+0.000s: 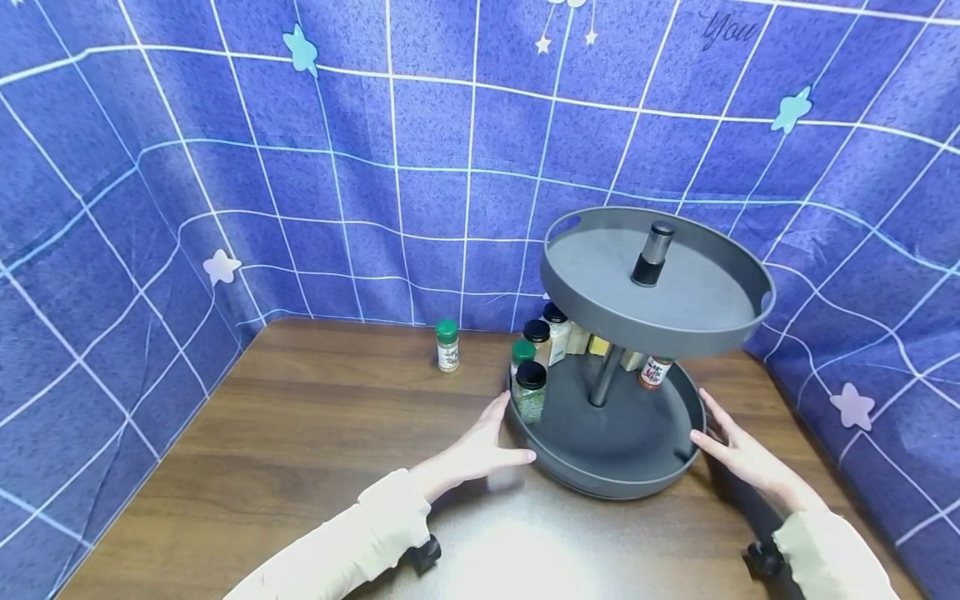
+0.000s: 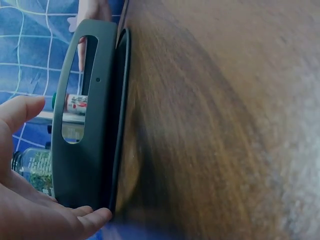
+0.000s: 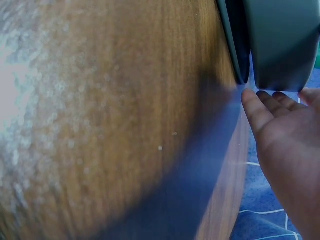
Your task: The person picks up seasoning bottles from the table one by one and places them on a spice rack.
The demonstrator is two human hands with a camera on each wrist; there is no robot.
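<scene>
A dark grey two-tier turntable (image 1: 600,462) stands on the wooden table, its upper tray (image 1: 600,258) bare around a central post. My left hand (image 1: 480,446) rests against the left side of the lower tray, fingers extended and thumb apart from them. On the opposite side, my right hand (image 1: 750,458) touches the tray's outer wall, with its thumb by the rim. Inside the lower tray, along the left, stand a jar of green herbs (image 1: 531,400), a green-capped jar (image 1: 522,354) and black-capped jars (image 1: 537,333). A red-labelled jar (image 1: 654,372) stands at the right, partly under the upper tray.
A green-capped spice jar (image 1: 447,346) stands alone on the table (image 1: 315,417), left of the turntable. Behind and along both sides hangs a blue checked cloth (image 1: 337,208). Yellowish containers (image 1: 597,345) at the back of the lower tray are mostly hidden.
</scene>
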